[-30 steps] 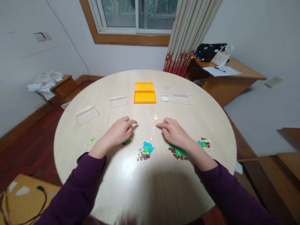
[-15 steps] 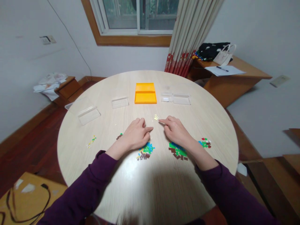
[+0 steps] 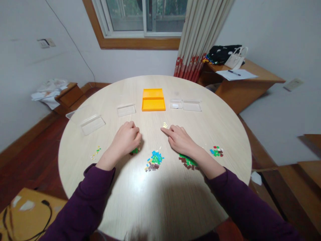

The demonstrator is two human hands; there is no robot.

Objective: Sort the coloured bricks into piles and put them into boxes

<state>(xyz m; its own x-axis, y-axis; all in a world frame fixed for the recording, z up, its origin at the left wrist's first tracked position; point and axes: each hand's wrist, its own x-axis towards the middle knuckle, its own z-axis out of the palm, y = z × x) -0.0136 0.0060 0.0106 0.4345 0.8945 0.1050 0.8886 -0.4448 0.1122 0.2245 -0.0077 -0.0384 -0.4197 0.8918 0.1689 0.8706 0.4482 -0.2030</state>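
My left hand (image 3: pixel 126 136) is over the left part of the table with its fingers curled closed. Whatever they hold, if anything, is hidden. Partly under it lies a small pile of green and brown pieces (image 3: pixel 135 151). My right hand (image 3: pixel 181 140) has its index finger stretched out, tip beside a little cluster of pale yellow pieces (image 3: pixel 165 125); its other fingers are curled. Below its wrist sits a pile of green and brown flat pieces (image 3: pixel 188 162), partly covered. Between the hands lies a heap of tiny blue, green, yellow and brown pieces (image 3: pixel 154 160).
An open orange case (image 3: pixel 153 109) stands at the back of the round table (image 3: pixel 150 211). Clear plastic boxes (image 3: pixel 126 109) flank it, with a larger clear box (image 3: pixel 93 125) farther left. Scattered pieces (image 3: pixel 96 152) lie far left, and red, green and blue ones (image 3: pixel 216 151) at right.
My left hand has moved left, away from the middle, and its pointing finger has curled in. My right fingertip has shifted slightly left, nearer the viewer's side of the yellow pieces.
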